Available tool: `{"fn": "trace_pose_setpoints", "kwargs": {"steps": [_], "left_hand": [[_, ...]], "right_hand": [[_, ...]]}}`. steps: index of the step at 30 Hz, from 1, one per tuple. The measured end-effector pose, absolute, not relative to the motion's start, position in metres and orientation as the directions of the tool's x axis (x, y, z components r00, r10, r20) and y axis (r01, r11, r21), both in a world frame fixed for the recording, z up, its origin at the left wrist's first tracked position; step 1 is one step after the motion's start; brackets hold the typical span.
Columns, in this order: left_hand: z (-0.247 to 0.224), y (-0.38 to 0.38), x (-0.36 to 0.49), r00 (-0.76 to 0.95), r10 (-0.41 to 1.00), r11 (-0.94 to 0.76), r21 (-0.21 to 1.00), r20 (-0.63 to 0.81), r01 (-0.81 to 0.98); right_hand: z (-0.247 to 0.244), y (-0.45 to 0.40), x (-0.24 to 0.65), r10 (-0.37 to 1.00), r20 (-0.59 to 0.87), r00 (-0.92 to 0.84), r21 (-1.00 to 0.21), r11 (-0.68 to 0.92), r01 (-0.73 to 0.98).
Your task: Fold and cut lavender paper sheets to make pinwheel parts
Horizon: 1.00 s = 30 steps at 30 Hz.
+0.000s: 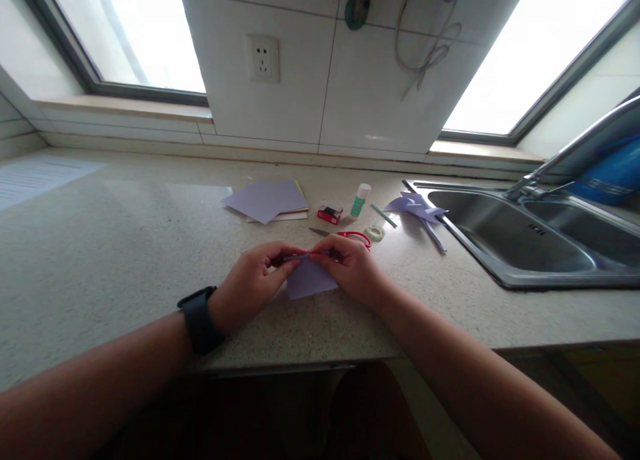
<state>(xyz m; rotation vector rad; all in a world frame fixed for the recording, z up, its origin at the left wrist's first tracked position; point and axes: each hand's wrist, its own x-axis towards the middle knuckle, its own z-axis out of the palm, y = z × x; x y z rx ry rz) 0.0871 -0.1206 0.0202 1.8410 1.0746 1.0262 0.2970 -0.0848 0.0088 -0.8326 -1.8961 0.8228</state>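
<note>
A sheet of purple paper (311, 281) is held near the counter's front edge, its far edge rolled or folded over. My left hand (257, 277) pinches the left part of that far edge between thumb and fingers. On the other side, my right hand (349, 263) grips the same edge, its fingertips close to those of the left. Just beyond the right hand lie scissors with red handles (361, 235), partly hidden by it. A small roll of tape (375, 233) sits right beside the handles.
Behind the hands are a stack of purple paper (267, 200), a small red box (330, 213), a glue stick (360, 200) and a thin pale green strip (384, 215). A purple paper pinwheel-like piece (417, 208) lies by the steel sink (500, 273). Printed sheets (43, 177) lie far left.
</note>
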Motion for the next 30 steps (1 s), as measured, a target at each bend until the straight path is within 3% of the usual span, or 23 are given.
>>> {"fn": "trace_pose_setpoints", "kwargs": {"steps": [7, 15, 18, 30], "left_hand": [[0.0194, -0.1191, 0.0868, 0.298, 0.927, -0.320, 0.895, 0.227, 0.311], [0.0172, -0.1188, 0.0846, 0.245, 0.914, -0.396, 0.845, 0.323, 0.360], [0.0176, -0.1195, 0.0841, 0.244, 0.911, -0.403, 0.840, 0.332, 0.364], [0.0230, -0.1195, 0.0863, 0.310, 0.926, -0.317, 0.889, 0.215, 0.330]], "right_hand": [[0.0103, -0.0860, 0.2973, 0.805, 0.471, -0.359, -0.796, 0.564, 0.219], [0.0125, -0.0856, 0.2973, 0.864, 0.340, -0.371, -0.863, 0.443, 0.240], [0.0134, -0.0851, 0.2974, 0.851, 0.366, -0.376, -0.850, 0.470, 0.237], [0.0103, -0.0856, 0.2977, 0.846, 0.388, -0.365, -0.860, 0.475, 0.186]]}}
